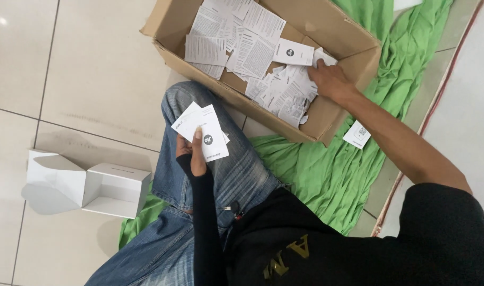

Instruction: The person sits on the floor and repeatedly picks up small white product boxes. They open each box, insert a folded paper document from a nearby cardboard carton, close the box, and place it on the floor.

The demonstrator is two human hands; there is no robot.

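Head view looks down on a seated person whose left hand (191, 151) pinches a small fan of white cards (202, 132), thumb pressed over the top card and fingers closed behind, held above a knee in faded blue jeans (226, 180). At least 2 cards show in that fan; the exact count is hidden. Far and right of it, the right hand (329, 79) lies inside the cardboard box (327, 114), fingers curled down onto the loose paper leaflets (263, 69); whether it has actually pinched one I cannot tell. Judging by how things lie, only a few pieces have been gathered into the left hand, while a thick, untidy layer remains in the box. The leaflets are thin, matte, printed sheets, some folded; the cards look stiffer. Brown corrugated board forms the box, its flaps open. A crumpled green cloth (327, 169) lies under it, with 1 stray card (357, 134) on it. Near left, an open white carton (112, 190) sits on glossy floor tiles (93, 69).
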